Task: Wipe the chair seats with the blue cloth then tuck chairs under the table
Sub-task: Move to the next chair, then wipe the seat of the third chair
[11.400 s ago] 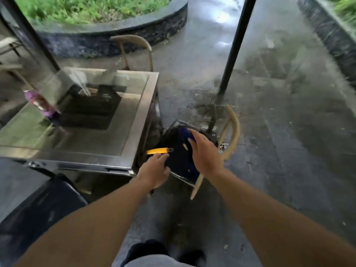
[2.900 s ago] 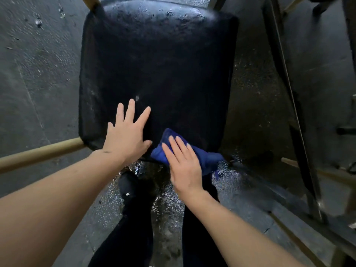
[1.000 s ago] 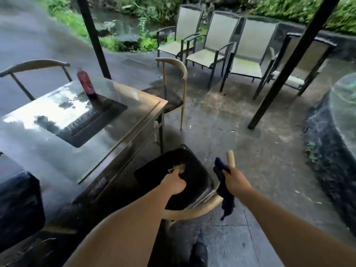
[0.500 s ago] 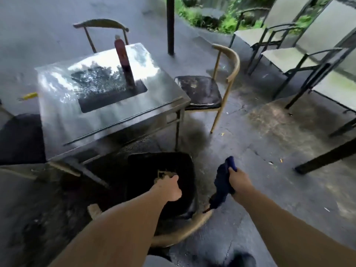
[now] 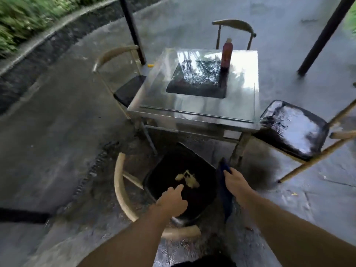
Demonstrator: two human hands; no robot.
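Note:
A black-seated chair [image 5: 171, 170] with a curved pale wooden back stands right below me, its front edge near the glass-topped metal table [image 5: 192, 114]. The seat has a torn spot with yellow foam [image 5: 187, 179] showing. My left hand [image 5: 170, 202] hovers over the seat's near edge, index finger stretched toward the tear, holding nothing. My right hand [image 5: 234, 179] grips the blue cloth [image 5: 225, 193], which hangs down beside the seat's right edge.
Three more chairs surround the table: one at the left [image 5: 127, 89], one at the far side [image 5: 234, 26], and a wet-seated one at the right [image 5: 292, 130]. A red bottle [image 5: 227, 53] stands on the table. Two dark posts [image 5: 133, 29] rise from the wet pavement.
My view has swung round to face the table squarely. My left hand has let go of the chair and opened, with a finger extended. My right hand still holds the cloth beside the seat.

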